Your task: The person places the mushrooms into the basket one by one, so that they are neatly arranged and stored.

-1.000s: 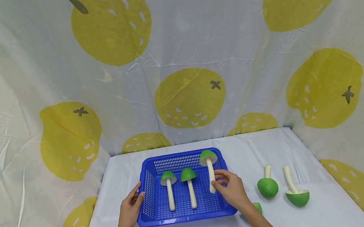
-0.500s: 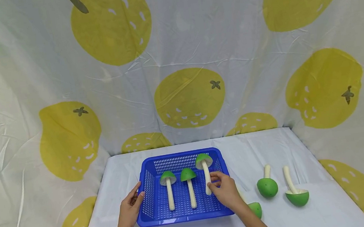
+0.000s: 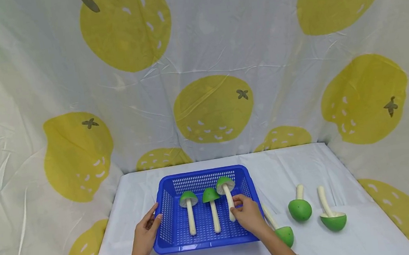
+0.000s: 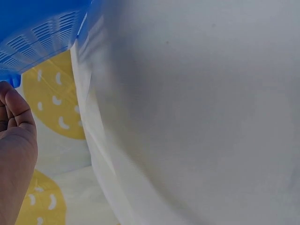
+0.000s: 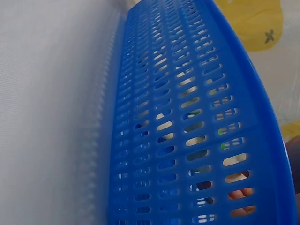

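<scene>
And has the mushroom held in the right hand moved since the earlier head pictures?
Yes, left: against the blue plastic basket, the held green-capped mushroom has shifted toward the middle mushroom.

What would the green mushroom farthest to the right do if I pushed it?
The rightmost mushroom would probably wobble or swing around instead of rolling straight, because its cap is round but a long stem sticks out. It may be fairly light, since the right hand pinches a similar mushroom by its stem between thumb and fingers.
</scene>
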A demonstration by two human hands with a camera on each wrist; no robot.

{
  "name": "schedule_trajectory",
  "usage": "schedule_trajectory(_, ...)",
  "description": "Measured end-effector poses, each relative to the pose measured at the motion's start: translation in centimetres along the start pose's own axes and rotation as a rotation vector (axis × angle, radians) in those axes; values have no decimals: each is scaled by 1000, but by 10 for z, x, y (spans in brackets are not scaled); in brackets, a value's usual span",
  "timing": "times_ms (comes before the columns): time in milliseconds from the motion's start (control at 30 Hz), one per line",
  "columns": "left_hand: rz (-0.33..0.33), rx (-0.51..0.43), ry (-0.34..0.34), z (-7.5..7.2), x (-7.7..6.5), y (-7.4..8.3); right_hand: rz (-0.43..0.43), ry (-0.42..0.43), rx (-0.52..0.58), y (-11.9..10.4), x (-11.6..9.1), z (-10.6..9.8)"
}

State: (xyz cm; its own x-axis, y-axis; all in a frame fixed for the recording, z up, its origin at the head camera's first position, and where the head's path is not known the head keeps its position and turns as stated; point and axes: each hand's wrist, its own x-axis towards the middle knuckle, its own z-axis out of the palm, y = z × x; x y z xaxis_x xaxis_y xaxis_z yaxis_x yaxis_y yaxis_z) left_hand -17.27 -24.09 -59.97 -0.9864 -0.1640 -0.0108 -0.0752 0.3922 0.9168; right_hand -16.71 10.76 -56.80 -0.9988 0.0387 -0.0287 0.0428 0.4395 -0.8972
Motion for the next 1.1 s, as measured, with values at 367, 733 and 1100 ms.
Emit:
schedule_trajectory(367, -13, -2, -9, -1, -3, 6, 40, -33, -43, 2, 6, 4)
schedule_trajectory(733, -2, -9, 1, 0, -1, 1, 70, -50, -120, 5, 7, 9)
schedule_trajectory(1100, -4, -12, -3, 0, -1, 2, 34, -21, -292, 5, 10, 13)
